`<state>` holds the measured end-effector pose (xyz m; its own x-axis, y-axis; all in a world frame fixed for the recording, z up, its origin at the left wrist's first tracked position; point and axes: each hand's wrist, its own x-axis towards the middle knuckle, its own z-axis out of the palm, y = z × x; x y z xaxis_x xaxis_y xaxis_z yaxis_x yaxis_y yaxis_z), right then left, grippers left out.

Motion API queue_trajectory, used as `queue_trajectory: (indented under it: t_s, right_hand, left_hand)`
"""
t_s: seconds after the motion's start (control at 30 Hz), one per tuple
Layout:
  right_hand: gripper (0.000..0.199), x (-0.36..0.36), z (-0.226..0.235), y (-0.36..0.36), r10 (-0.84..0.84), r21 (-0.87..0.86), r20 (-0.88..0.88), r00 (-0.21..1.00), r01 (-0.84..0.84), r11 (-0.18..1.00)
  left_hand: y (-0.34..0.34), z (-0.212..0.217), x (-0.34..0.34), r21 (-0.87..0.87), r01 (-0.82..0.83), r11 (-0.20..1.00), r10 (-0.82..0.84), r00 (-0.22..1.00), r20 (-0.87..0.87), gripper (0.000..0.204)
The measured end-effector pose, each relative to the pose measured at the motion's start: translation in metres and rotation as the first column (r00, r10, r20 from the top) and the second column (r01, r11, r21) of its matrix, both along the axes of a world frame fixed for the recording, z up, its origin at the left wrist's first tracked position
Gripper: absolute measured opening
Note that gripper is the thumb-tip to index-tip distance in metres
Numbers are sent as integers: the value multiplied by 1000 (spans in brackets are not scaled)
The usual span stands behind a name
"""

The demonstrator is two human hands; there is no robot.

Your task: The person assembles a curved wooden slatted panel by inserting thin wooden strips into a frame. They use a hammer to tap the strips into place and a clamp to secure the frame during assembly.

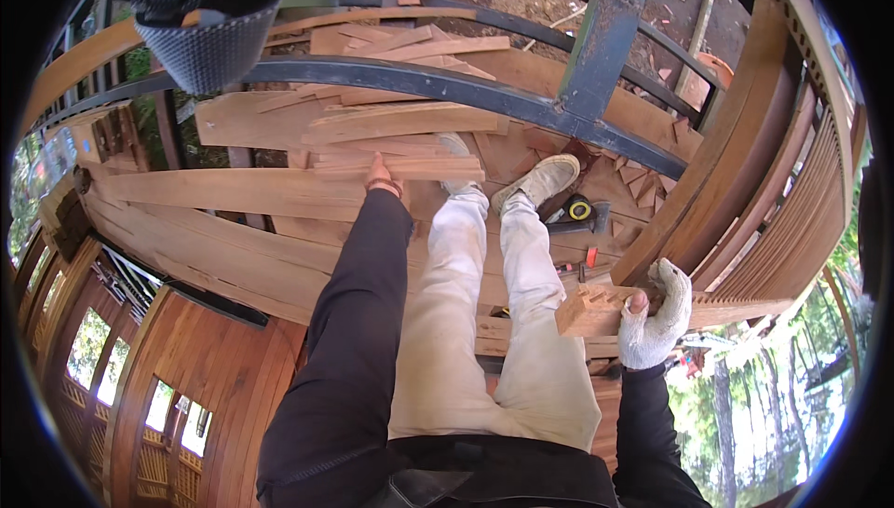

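My bare left hand, with a red band at the wrist, reaches forward to a small bundle of thin wooden strips. Its thumb lies over them and the other fingers are mostly hidden, closed round the wood. Under and beside the strips runs a long board. On the right, my right hand wears a pale work glove whose bare thumb tip shows. It grips the near end of a notched wooden rail, thumb on the near face and fingers curled over the top.
Offcuts and boards lie piled ahead, behind a dark metal railing. A yellow-and-black tape measure and a hammer-like tool lie near my right shoe. Large curved timbers lean at the right. A grey mesh pouch hangs upper left.
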<state>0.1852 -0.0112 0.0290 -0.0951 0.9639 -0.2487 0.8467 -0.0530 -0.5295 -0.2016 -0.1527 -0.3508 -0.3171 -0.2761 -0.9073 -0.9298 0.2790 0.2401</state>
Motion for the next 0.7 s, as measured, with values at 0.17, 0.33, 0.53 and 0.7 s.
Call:
queue_trajectory:
  t_s: [0.17,0.33,0.53,0.7]
  right_hand:
    - [40,1,5,5,110,38,94,989,-114,993]
    - [50,8,14,19,61,139,67,996,-70,988]
    - [42,30,23,5,-188,253,-145,971,220,942]
    - [44,108,26,-2,-688,400,-241,684,716,572]
  left_hand:
    - [3,5,20,7,293,956,-290,940,182,69]
    - [50,140,71,216,790,573,-776,609,-166,26]
    - [227,365,228,788,616,15,-873,393,-290,38]
    - [261,390,400,883,467,50,-989,145,-21,65]
